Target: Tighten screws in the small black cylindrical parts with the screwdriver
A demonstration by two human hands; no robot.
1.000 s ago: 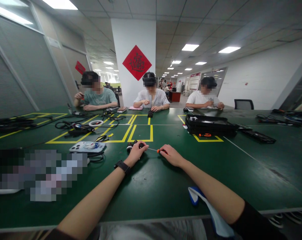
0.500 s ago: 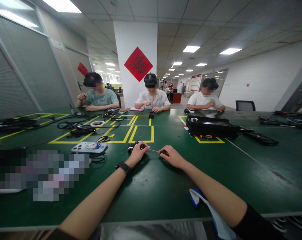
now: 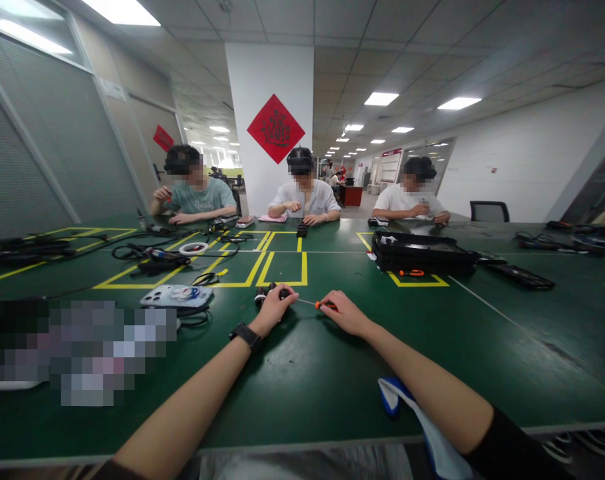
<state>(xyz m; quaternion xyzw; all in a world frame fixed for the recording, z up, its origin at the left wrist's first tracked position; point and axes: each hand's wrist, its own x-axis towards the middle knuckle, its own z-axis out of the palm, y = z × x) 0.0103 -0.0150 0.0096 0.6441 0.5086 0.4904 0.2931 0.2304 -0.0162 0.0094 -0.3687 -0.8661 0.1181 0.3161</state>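
Note:
My right hand (image 3: 345,313) is closed around the orange-and-black handle of a screwdriver (image 3: 318,305). Its thin metal shaft points left, and the tip reaches the fingers of my left hand (image 3: 275,308). That hand, with a black watch on the wrist, is closed on a small black device (image 3: 285,293) that it mostly covers. More dark, rounded parts with a pale band (image 3: 260,299) show just left of those fingers; I cannot tell whether they belong to the same piece. Both hands rest low over the green table (image 3: 302,393).
Black trays (image 3: 422,252) stand stacked at right, with an orange-handled tool (image 3: 411,273) before them. A phone (image 3: 176,295) and cables (image 3: 152,257) lie at left. A blue-and-white strap (image 3: 412,407) lies by my right forearm. Three people sit across the table.
My hands and the screwdriver hold almost the same pose. The view has shifted slightly. Across the table, the middle person's raised hand has lowered a little.

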